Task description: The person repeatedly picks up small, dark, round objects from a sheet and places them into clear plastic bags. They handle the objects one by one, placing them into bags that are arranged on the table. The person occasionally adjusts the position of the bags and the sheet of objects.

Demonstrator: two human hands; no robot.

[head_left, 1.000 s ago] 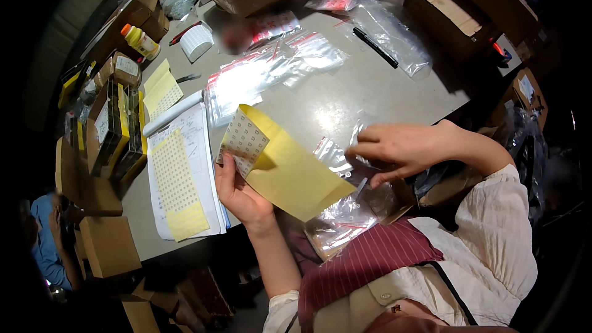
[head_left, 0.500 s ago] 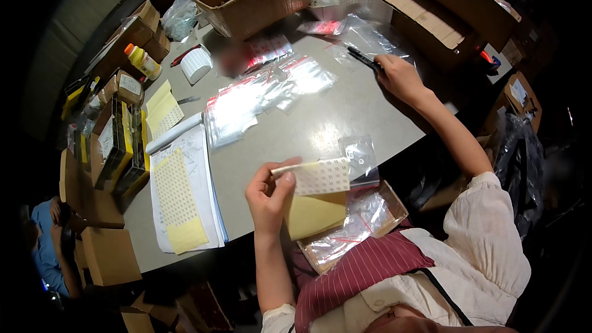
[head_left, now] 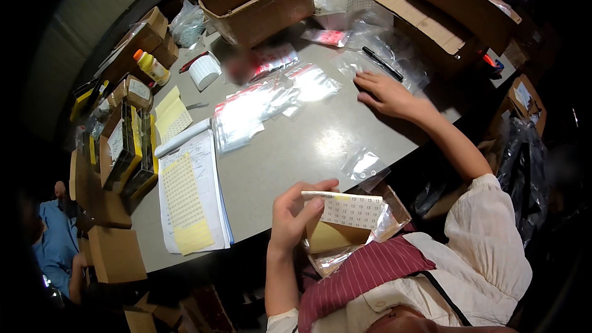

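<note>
My left hand pinches a sheet of small printed labels between thumb and fingers, above the table's near edge. The sheet is folded, with its yellow backing hanging below. My right hand is open, fingers stretched, over the table at the right, with nothing in it. Just beyond its fingers a black marker pen lies on clear plastic bags. A small clear zip bag with a few little rings lies at the near edge, beyond the label sheet. Below the sheet, a box holds more clear bags.
Zip bags are spread mid-table. A notepad with a yellow label sheet lies left. Behind stand a cardboard box, a yellow bottle and black-yellow boxes. Another person in blue is at far left.
My right hand has let go of the marker pen, which now lies on the bags, and drawn back slightly. My left hand has moved right and nearer with the label sheet.
</note>
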